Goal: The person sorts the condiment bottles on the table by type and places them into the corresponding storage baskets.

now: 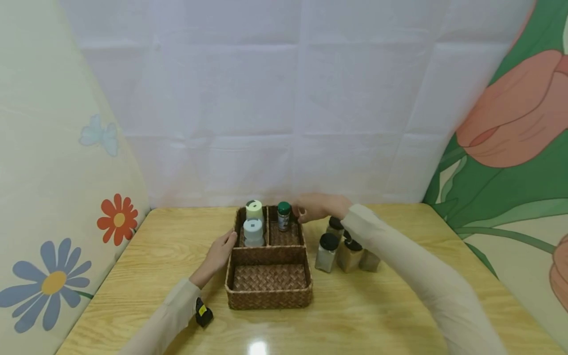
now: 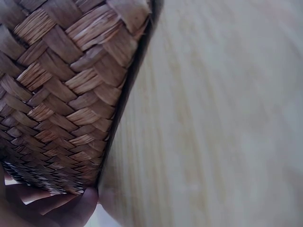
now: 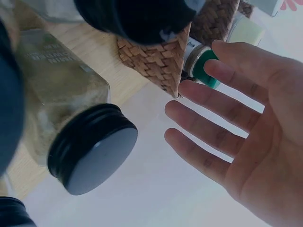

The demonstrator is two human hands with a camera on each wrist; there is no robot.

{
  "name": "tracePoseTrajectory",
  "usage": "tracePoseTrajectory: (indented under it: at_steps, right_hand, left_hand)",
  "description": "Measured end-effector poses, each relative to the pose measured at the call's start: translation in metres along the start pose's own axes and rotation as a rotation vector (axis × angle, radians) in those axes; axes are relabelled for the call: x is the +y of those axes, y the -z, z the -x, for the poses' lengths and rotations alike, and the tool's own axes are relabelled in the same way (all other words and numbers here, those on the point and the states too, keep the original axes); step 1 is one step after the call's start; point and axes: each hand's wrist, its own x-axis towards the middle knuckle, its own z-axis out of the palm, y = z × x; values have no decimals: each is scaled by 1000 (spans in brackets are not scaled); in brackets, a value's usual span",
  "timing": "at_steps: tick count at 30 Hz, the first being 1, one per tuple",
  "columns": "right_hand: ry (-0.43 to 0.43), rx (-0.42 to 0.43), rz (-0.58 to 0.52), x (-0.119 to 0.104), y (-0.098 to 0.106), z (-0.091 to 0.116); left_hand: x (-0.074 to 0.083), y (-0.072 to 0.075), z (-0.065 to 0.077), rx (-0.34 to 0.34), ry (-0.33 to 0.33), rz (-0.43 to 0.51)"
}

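A brown woven basket [image 1: 269,299] with three compartments stands on the table. My left hand [image 1: 219,254] holds its left wall, thumb at the rim; in the left wrist view, fingertips [image 2: 87,198] press against the weave [image 2: 61,94]. The back-left compartment holds a yellow-capped container [image 1: 254,209] and a pale blue-white one [image 1: 253,230]. A small spice jar with a green lid [image 1: 284,212] stands in the back-right compartment. My right hand [image 1: 317,206] is at that compartment's back-right corner. In the right wrist view its fingers are spread and fairly straight, close by the green lid [image 3: 204,67].
Several black-lidded spice jars, among them a pale one [image 1: 326,256] and a tan one [image 1: 349,256], stand right of the basket under my right forearm. A small black object with a yellow mark [image 1: 203,314] is by my left cuff. A white cloth [image 1: 266,98] hangs behind the table.
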Motion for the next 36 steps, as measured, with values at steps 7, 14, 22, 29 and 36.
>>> tracePoseTrajectory:
  at_steps: [7, 14, 22, 29, 36]
  right_hand:
    - [23, 34, 18, -4, -5, 12]
    - [70, 134, 40, -5, -14, 18]
    - [128, 255, 47, -8, -20, 26]
    - [138, 234, 45, -13, -24, 33]
    - [140, 236, 62, -16, -30, 37]
  left_hand:
    - [-1, 0, -3, 4, -6, -2]
    - [-1, -1, -3, -6, -6, 7]
    - [-2, 0, -2, 2, -2, 6]
    - [-3, 2, -3, 4, -2, -1]
    - [-3, 2, -2, 6, 7, -2]
